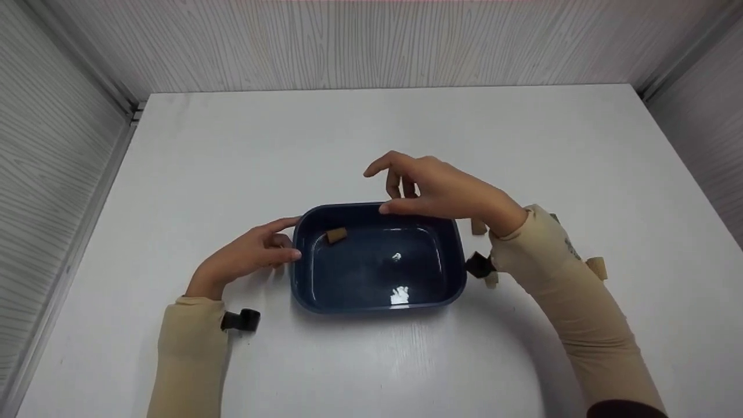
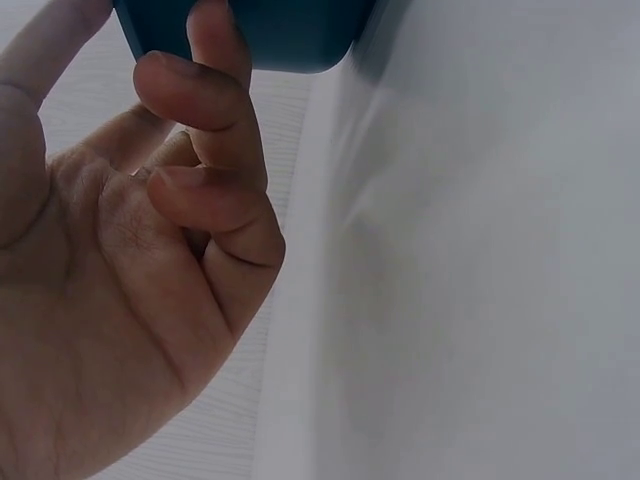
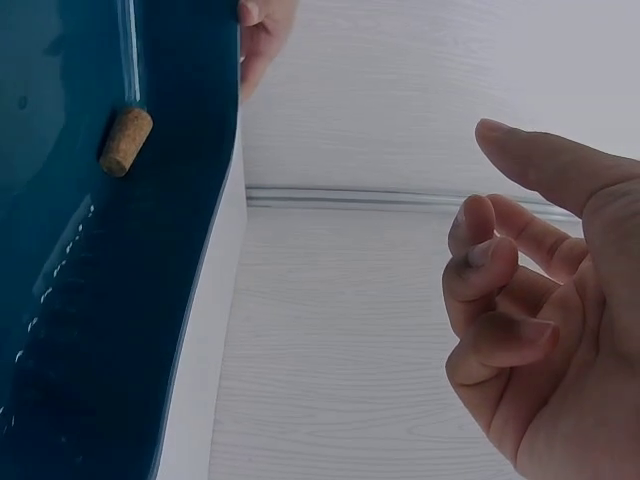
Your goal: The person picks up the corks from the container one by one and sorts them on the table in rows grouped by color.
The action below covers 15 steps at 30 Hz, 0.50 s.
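A dark blue rectangular container [image 1: 371,267] sits on the white table with one cork [image 1: 336,235] lying inside near its back left corner. My left hand [image 1: 249,255] holds the container's left end, thumb on the rim and fingers against the outside wall. In the left wrist view, the other fingers of the left hand [image 2: 150,240] are bent beside the container's wall. My right hand [image 1: 441,186] hangs over the back rim, holding nothing. The right wrist view shows this hand [image 3: 560,310] with its thumb and loosely bent fingers apart, and the cork [image 3: 126,142] lying in the container.
More corks lie on the table to the right, partly hidden by my right arm: one cork [image 1: 479,226] near the wrist, another cork [image 1: 596,268] beyond the sleeve. Wood-patterned white panels [image 1: 371,46] border the table at the back and sides.
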Each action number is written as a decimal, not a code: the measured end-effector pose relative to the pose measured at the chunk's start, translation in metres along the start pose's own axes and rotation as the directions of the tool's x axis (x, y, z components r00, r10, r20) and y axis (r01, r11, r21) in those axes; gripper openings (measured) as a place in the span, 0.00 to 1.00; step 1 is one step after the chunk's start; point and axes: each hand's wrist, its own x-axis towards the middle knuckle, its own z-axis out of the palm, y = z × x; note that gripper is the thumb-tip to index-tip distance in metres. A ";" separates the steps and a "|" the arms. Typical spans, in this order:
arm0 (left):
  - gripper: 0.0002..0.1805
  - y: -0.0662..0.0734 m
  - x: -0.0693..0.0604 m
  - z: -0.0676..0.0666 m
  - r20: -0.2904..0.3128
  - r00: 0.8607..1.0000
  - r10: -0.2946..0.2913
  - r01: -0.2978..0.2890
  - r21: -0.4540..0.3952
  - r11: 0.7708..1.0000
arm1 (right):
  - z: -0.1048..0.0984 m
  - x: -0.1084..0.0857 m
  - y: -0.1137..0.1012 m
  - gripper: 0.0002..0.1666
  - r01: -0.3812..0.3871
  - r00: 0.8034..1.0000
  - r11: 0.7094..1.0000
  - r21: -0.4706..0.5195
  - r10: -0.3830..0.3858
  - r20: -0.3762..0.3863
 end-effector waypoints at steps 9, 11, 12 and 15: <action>0.37 0.001 0.001 -0.001 -0.001 1.000 0.005 -0.005 -0.004 1.000 | 0.012 0.014 -0.003 0.26 0.021 1.000 0.999 0.034 -0.021 0.007; 0.37 0.000 0.001 -0.001 0.003 1.000 0.008 -0.008 -0.004 1.000 | 0.017 0.018 -0.001 0.26 0.023 1.000 0.999 0.044 -0.023 0.015; 0.37 -0.001 0.001 -0.001 0.004 1.000 0.008 -0.008 -0.002 1.000 | 0.020 0.019 0.000 0.25 0.022 1.000 0.999 0.050 -0.023 0.020; 0.36 -0.001 0.002 -0.001 0.002 1.000 0.005 -0.005 0.007 1.000 | 0.027 0.025 0.004 0.26 0.017 0.999 0.997 0.072 -0.020 0.035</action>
